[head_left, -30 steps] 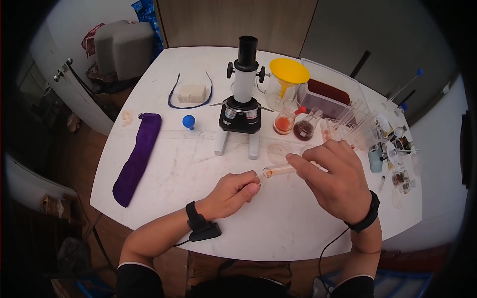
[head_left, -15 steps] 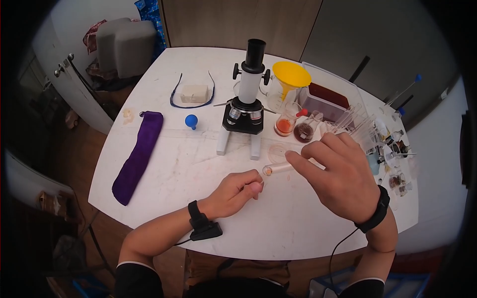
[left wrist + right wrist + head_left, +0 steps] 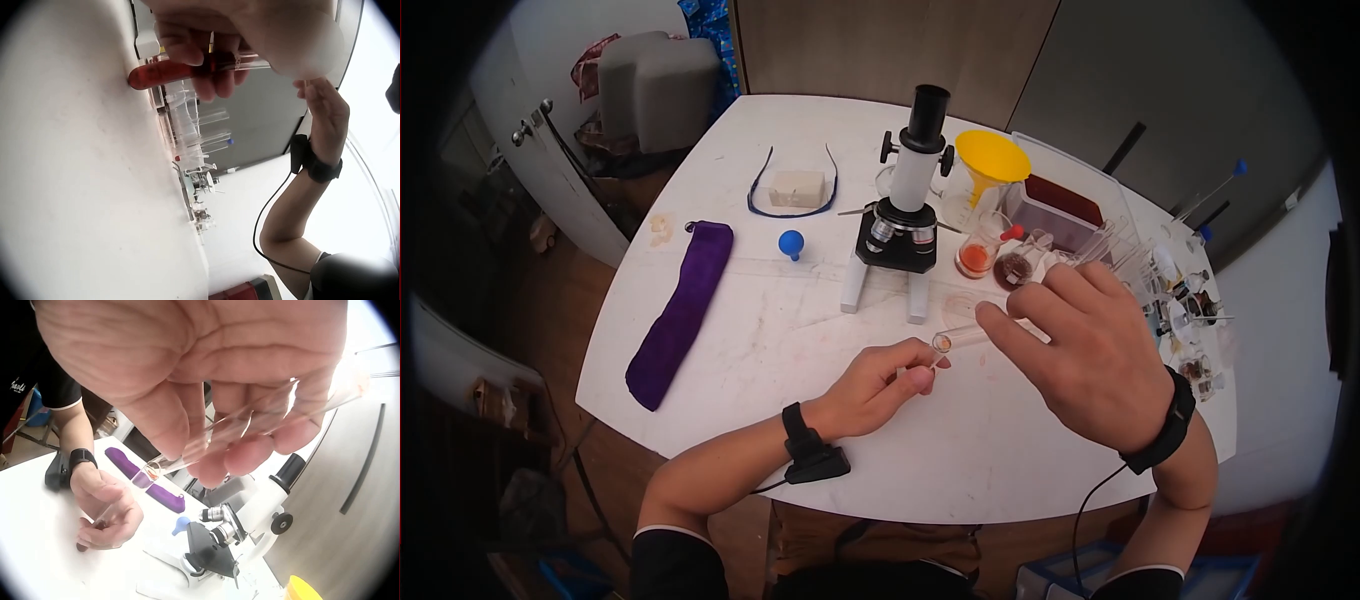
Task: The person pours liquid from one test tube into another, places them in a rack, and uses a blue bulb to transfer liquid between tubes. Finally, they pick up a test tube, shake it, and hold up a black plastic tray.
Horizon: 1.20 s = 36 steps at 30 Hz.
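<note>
Left hand (image 3: 865, 392) is curled snugly round a red-filled tube (image 3: 156, 74) above the white table (image 3: 800, 310), and it's the left wrist view that gives me the red liquid my head view hides. Right hand (image 3: 1085, 365) has thumb and bent fingers on a clear tube (image 3: 215, 439), long in the right wrist view, its mouth near the other's; touching, I can't tell.

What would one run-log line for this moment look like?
left hand: grips red-filled tube | right hand: holds clear tube, tilted | mouths: close, contact unclear | microscope: on table beyond hands
</note>
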Each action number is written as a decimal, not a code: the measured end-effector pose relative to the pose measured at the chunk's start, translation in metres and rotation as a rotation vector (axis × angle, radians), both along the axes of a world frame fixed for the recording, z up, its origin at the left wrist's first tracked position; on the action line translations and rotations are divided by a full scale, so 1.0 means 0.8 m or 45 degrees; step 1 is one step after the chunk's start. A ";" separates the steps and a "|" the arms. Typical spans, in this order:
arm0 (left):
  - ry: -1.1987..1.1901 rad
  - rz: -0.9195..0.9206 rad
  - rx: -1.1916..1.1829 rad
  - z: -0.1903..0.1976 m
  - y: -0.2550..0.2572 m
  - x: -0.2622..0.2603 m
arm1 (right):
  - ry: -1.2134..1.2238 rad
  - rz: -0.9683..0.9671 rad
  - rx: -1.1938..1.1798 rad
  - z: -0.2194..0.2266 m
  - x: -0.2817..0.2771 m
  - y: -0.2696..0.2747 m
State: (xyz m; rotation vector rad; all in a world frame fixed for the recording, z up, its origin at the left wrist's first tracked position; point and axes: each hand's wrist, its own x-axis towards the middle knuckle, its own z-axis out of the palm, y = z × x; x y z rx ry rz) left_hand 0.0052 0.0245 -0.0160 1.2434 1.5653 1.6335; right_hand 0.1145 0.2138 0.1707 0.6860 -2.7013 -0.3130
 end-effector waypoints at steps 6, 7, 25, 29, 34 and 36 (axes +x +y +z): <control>-0.180 0.007 0.090 0.004 0.000 0.006 | 0.002 -0.010 0.015 0.002 0.000 -0.003; -0.224 0.019 0.112 0.003 0.000 0.007 | 0.000 -0.013 0.025 0.002 0.000 -0.003; -0.109 0.128 0.081 -0.002 -0.003 0.002 | -0.016 0.018 0.145 0.015 -0.006 -0.013; -0.017 0.180 0.159 -0.008 0.000 0.002 | -0.012 0.027 0.156 0.018 -0.006 -0.017; 0.006 0.233 0.210 -0.001 0.000 0.003 | -0.034 0.021 0.206 0.023 -0.005 -0.022; 0.085 0.249 0.239 0.000 0.000 0.001 | -0.032 0.020 0.212 0.023 -0.005 -0.023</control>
